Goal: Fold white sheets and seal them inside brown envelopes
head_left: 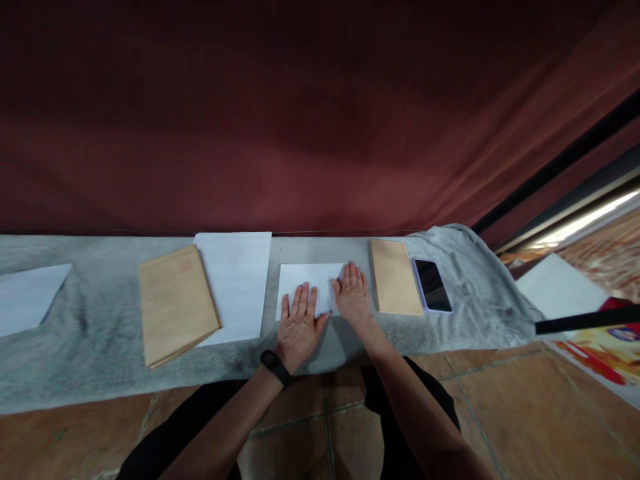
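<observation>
A white sheet of paper (310, 275), perhaps folded, lies flat in front of me on the grey-covered surface. My left hand (300, 323) rests palm down on its left and middle part, fingers stretched upward; a black band sits on that wrist. On the sheet's right end lies my right hand (353, 293), also flat, with its thumb pointing toward the left hand. Left of them is a stack of white paper (237, 280), partly overlapped by a pile of brown envelopes (177, 300). To the right sits another brown envelope or envelope pile (396, 277).
A phone (433, 285) lies right of the envelopes. Another white sheet (30, 297) is at the far left. Grey cloth (470, 287) covers the surface, with a dark red curtain (300, 153) behind. A black bar (585, 320) and a colourful printed box (610, 347) stand at right.
</observation>
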The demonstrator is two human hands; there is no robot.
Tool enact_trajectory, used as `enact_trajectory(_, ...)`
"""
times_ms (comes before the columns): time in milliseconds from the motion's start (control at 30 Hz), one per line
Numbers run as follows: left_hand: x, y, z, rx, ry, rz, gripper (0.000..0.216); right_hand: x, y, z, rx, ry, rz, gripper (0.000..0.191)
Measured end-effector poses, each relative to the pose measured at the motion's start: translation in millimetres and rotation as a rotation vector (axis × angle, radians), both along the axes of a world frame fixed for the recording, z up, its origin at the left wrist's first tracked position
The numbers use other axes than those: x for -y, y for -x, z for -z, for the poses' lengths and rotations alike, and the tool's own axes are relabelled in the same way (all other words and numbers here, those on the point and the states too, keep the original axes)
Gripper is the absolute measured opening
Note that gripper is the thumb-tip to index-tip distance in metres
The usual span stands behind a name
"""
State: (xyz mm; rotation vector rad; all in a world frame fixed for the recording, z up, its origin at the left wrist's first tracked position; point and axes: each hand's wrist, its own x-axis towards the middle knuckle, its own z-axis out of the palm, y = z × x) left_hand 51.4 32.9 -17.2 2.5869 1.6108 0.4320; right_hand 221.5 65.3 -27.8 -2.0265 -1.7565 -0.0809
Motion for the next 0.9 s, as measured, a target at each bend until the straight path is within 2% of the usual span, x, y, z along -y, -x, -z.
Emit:
enact_trajectory(267,2.4,-3.4,-1.6,0.02,-0.002,-0.021,0.068,3.2,-29.1,-30.6,-0.115,0.224,0.18,0.043)
enact_trajectory(400,3.7,-8.0,-2.0,0.017,-0.012,-0.018,0.071,2.6,-35.6,-33.9,-0.351,0.297,0.188,0.034)
enact_trajectory(500,4.6,-11.8,-3.8,0.014,-0.009,0.005,0.073,0.9,-40.5,-34.8,-0.619,0.301,0.141,0.029)
enact_trajectory(600,5.6,-16.4,-6.2,0.027,-0.008,0.035,0.078,1.2,-42.8,-39.1,-0.769,0.311,0.038,0.019)
enact_trajectory(733,4.7,-21.8,-11.7,0.102,0.001,0.032,0.07,4.9,-38.6,-49.8,-1.247,0.215,-0.159,0.03)
enact_trajectory(833,-1.4,-20.9,-21.4,0.269,0.064,-0.009,0.057,5.4,-34.5,-57.8,-1.385,0.192,-0.222,0.036)
enact_trajectory(900,-8.6,-17.6,-31.7,0.493,0.162,-0.04,0.051,4.5,-33.4,-61.7,-1.416,0.202,-0.251,0.044)
